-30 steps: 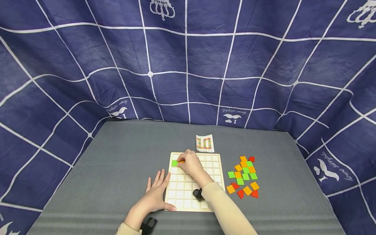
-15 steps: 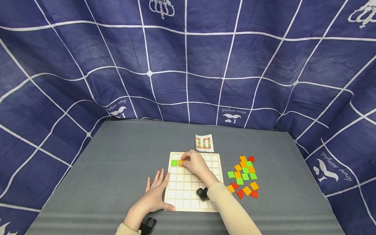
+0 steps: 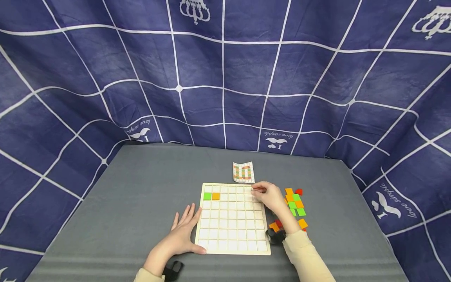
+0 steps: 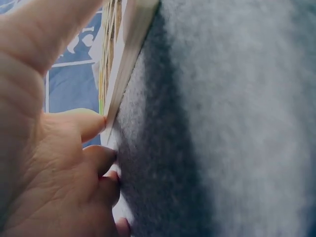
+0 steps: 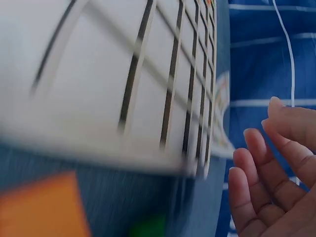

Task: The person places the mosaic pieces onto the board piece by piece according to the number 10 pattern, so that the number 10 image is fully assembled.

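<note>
Board (image 3: 233,214): pale, divided into squares.
Left grip (image 3: 177,238): spread, board touched.
Right grip (image 3: 270,197): loosely parted.
Left wrist only: side edge (image 4: 124,64) shown.

Grey-covered table (image 3: 141,188) beneath gridded board (image 3: 233,224), patterned sheet (image 3: 243,172) and loose coloured tiles (image 3: 292,205).

The left hand (image 3: 179,238) rests at the left edge of a pale gridded board (image 3: 231,223), fingers spread, thumb at the near corner. A green tile (image 3: 207,196) and an orange tile (image 3: 215,196) sit side by side in the second row from the far edge. The right hand (image 3: 270,197), fingers bent, is over the board's right edge, near loose orange, green and red tiles (image 3: 292,205). A patterned card (image 3: 243,172) lies just beyond the board
</note>
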Action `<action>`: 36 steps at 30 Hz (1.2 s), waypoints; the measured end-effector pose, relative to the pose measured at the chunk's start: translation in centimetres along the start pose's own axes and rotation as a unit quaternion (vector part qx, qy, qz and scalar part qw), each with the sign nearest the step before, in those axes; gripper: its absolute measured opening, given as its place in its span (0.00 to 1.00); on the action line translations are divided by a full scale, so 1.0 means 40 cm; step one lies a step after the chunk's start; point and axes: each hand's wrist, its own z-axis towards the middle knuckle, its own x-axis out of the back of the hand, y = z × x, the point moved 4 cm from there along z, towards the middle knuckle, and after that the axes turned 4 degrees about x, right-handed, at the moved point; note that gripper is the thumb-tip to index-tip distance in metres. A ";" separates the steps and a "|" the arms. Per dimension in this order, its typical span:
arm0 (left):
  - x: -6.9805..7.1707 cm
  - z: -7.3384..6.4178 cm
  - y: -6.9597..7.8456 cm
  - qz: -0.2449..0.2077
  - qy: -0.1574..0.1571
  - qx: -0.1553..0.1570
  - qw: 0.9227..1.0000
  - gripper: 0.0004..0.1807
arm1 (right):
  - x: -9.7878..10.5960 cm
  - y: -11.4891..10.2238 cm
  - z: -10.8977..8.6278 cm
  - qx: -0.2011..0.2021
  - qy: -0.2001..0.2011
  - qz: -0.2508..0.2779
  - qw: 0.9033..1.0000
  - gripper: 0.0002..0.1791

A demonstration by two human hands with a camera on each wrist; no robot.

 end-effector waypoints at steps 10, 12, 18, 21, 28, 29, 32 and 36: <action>0.007 -0.001 -0.007 0.010 0.017 0.000 1.000 0.71 | 0.087 0.101 -0.071 -0.054 -0.008 -0.070 0.996 0.11; 0.008 -0.002 -0.007 0.019 0.022 -0.001 1.000 0.70 | 0.094 0.111 -0.085 -0.062 -0.012 -0.091 0.994 0.11; 0.012 0.000 -0.005 0.031 0.019 -0.009 0.999 0.70 | 0.102 0.129 -0.112 -0.032 -0.018 -0.129 0.991 0.13; 0.012 -0.001 -0.006 0.028 0.010 -0.014 0.999 0.71 | 0.098 0.136 -0.117 -0.012 -0.024 -0.137 0.990 0.14; 0.010 -0.003 -0.015 0.023 -0.002 -0.023 0.999 0.73 | 0.086 0.145 -0.117 -0.007 -0.040 -0.153 0.987 0.13; 0.010 -0.003 -0.015 0.022 -0.001 -0.023 0.999 0.73 | 0.085 0.144 -0.116 -0.005 -0.039 -0.155 0.987 0.13; 0.010 -0.002 -0.013 0.019 0.000 -0.024 1.000 0.73 | 0.085 0.141 -0.112 -0.001 -0.037 -0.165 0.986 0.12; 0.011 -0.001 -0.008 0.020 0.003 -0.025 0.999 0.72 | 0.084 0.133 -0.108 0.008 -0.036 -0.171 0.985 0.12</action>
